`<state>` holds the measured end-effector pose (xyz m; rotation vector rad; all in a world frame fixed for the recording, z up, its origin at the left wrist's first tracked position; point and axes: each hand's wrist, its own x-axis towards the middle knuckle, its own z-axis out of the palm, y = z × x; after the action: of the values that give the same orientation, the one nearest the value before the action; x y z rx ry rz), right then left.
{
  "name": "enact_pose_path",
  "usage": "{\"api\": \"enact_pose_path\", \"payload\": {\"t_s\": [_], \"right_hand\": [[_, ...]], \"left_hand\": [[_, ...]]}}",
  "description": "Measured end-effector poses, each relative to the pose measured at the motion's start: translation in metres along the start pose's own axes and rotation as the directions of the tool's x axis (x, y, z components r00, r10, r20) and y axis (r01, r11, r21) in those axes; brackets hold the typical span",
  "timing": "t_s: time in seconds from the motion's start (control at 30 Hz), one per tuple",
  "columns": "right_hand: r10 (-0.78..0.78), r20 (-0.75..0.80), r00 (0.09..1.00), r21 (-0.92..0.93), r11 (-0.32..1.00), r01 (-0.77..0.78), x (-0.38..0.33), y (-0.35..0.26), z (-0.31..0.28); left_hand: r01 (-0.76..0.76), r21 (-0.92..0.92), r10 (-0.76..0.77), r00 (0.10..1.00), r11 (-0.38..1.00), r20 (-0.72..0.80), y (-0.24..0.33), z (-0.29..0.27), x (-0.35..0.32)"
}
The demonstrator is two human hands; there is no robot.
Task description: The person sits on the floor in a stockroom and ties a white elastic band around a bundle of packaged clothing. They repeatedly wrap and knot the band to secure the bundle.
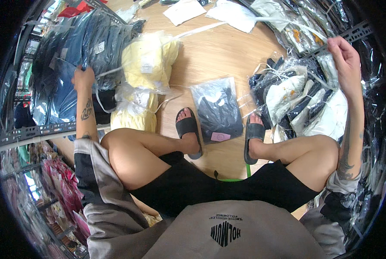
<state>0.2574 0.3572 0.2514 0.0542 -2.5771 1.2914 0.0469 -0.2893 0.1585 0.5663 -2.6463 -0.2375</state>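
Observation:
A long white strap point(201, 28) runs in an arc across the far part of the view, between my two hands. My right hand point(346, 62), raised at the far right, is closed with its fingertips pinching the strap. At the left, my left hand point(83, 78) is closed round the strap's other stretch, close against plastic-bagged blue denim garments point(61, 82). Its fingertips are partly hidden. Just right of it stands a stack of pale yellow garments point(152, 56) in clear plastic, which the strap passes. A bagged dark garment point(216, 110) with a pink label lies flat between my feet.
To the right, a heap of bagged white and dark garments point(303, 97) sits with loose straps over it. Metal shelving point(42, 131) packed with bagged clothes lines the left, and another rack point(357, 34) stands at the right. White sheets point(232, 15) lie on the wood floor point(210, 56).

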Motion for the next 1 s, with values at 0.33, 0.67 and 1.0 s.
{"api": "enact_pose_path", "payload": {"t_s": [0.33, 0.67, 1.0], "right_hand": [[-0.16, 0.295, 0.942, 0.207, 0.973, 0.101, 0.001, -0.079, 0.11], [-0.121, 0.097, 0.988, -0.123, 0.984, 0.132, 0.021, 0.02, 0.043], [0.19, -0.085, 0.978, -0.398, 0.894, -0.208, -0.037, 0.192, -0.03]], "left_hand": [[-0.024, -0.977, 0.95, 0.238, 0.213, 0.201, 0.247, -0.106, -0.205], [0.175, -0.96, 0.066, 0.984, -0.218, 0.165, 0.145, -0.103, -0.016], [0.268, -0.943, -0.217, 0.926, -0.197, 0.309, 0.055, -0.057, 0.007]]}}
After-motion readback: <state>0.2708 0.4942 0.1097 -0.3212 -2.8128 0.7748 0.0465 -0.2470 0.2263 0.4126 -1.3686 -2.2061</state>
